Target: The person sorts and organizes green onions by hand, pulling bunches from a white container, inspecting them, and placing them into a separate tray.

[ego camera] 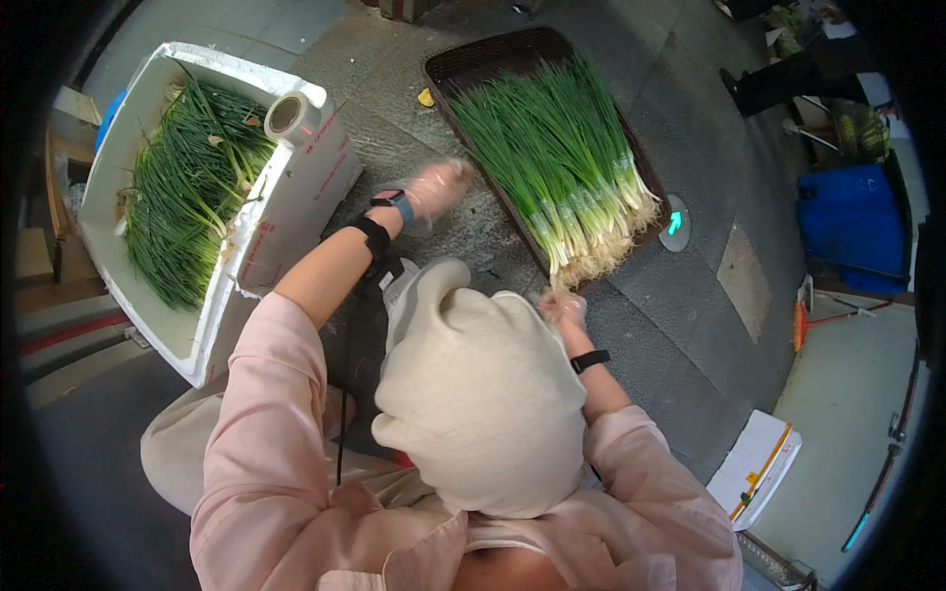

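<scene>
My left hand (442,185), in a clear plastic glove, is blurred over the floor between the foam box and the tray. Its finger position is unclear, and I see nothing in it. My right hand (565,306), also gloved, is at the tray's near corner, touching or right beside the root ends of the scallions (550,140). Whether it grips them cannot be made out. These scallions lie side by side in taped bunches in a dark brown woven-look tray (473,68), roots towards me. More loose scallions (199,185) fill a white foam box (304,199) on my left.
A roll of clear film or tape (290,117) rests on the foam box's rim. A yellow scrap (426,97) lies by the tray. To the right are a lit floor arrow (675,221), a blue bin (853,218), a broom (802,325) and a person's leg (776,81).
</scene>
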